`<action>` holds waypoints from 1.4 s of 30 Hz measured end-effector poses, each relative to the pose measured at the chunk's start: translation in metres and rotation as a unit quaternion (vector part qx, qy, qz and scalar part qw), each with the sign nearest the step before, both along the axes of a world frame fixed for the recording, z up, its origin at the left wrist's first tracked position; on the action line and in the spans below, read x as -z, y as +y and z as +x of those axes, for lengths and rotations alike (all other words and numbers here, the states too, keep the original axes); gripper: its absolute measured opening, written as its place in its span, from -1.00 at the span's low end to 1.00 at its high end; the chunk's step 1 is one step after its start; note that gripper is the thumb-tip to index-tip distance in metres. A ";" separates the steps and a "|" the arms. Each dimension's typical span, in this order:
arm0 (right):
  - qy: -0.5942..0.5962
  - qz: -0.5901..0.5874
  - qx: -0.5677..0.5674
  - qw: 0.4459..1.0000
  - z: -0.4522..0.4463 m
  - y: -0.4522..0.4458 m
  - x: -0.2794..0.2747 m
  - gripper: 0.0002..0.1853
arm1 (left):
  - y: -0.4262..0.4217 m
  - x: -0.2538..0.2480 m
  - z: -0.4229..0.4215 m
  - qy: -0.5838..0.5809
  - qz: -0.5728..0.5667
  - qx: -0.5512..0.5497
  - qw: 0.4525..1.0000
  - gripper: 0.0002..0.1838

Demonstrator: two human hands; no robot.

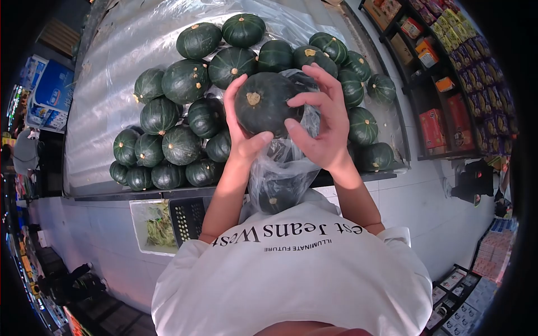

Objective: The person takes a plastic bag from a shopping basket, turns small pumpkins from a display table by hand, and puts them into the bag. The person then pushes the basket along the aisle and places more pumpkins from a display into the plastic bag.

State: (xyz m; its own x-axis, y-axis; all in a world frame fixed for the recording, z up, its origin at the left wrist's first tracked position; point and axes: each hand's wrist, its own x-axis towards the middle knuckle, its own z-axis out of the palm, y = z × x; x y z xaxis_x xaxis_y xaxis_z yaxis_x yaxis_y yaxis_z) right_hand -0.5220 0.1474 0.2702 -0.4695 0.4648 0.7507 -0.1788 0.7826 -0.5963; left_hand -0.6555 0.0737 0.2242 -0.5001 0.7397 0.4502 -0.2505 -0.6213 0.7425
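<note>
A dark green kabocha squash (266,103) with a tan stem scar is held up between my two hands, above the pile. Along its left side curves my left hand (242,126), thumb at the lower edge. My right hand (325,120) grips the squash's right side, its thumb and a fingertip on the skin. A clear plastic bag (288,162) hangs beneath and behind my right hand. Low in the bag, close to the white shirt, sits another squash (270,193). How the bag is held is partly hidden by the fingers.
Many kabocha squashes (182,144) are heaped on a stand covered with clear plastic sheeting (95,134). Below its front edge stand a white foam box (151,246) with greens and a black crate (190,215). Shelves of packaged goods (431,73) line the right side.
</note>
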 end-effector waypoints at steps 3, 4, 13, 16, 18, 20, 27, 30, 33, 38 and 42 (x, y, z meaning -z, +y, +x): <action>0.009 0.009 0.004 1.000 0.003 0.001 0.004 -0.66 | -0.001 0.001 0.001 0.011 -0.008 -0.003 1.000 0.10; 0.022 -0.017 0.010 1.000 0.001 -0.004 0.001 -0.67 | -0.001 0.001 0.001 0.009 -0.005 -0.002 1.000 0.10; -0.005 -0.010 0.014 1.000 0.005 -0.003 0.000 -0.72 | 0.001 0.002 0.000 0.018 0.016 -0.004 1.000 0.10; 0.001 0.029 0.009 1.000 0.006 0.000 0.005 -0.71 | 0.001 0.002 0.001 0.024 0.018 -0.009 1.000 0.10; 0.018 -0.002 0.016 1.000 0.006 -0.005 0.006 -0.70 | -0.001 0.003 0.000 0.024 0.011 -0.008 1.000 0.10; 0.049 -0.093 0.032 0.994 0.001 -0.017 -0.003 -0.69 | -0.001 0.002 0.001 0.019 0.012 -0.009 1.000 0.11; -0.003 0.007 0.032 0.999 0.006 -0.011 0.009 -0.63 | 0.001 0.006 0.001 0.021 0.025 -0.020 0.999 0.13; 0.007 0.032 0.034 0.999 0.005 -0.009 0.011 -0.62 | 0.002 0.006 -0.001 0.043 0.035 -0.024 0.998 0.13; 0.025 -0.068 0.056 0.996 0.003 -0.021 0.001 -0.63 | 0.001 0.005 0.000 0.046 0.038 -0.026 0.998 0.13; 0.010 -0.011 0.023 1.000 0.005 -0.014 0.009 -0.65 | 0.001 0.005 0.000 0.058 0.041 -0.032 0.997 0.13; 0.035 0.029 0.015 0.999 0.005 -0.014 0.013 -0.67 | 0.003 0.006 0.000 0.066 0.054 -0.033 0.996 0.13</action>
State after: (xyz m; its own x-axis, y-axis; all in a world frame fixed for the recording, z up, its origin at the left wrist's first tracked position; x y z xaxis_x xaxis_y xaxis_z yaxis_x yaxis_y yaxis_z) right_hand -0.5173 0.1337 0.2571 -0.4010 0.4328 0.8074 -0.1941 0.8212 -0.5366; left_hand -0.6558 0.0768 0.2177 -0.4778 0.6502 0.5908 -0.1113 -0.7119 0.6934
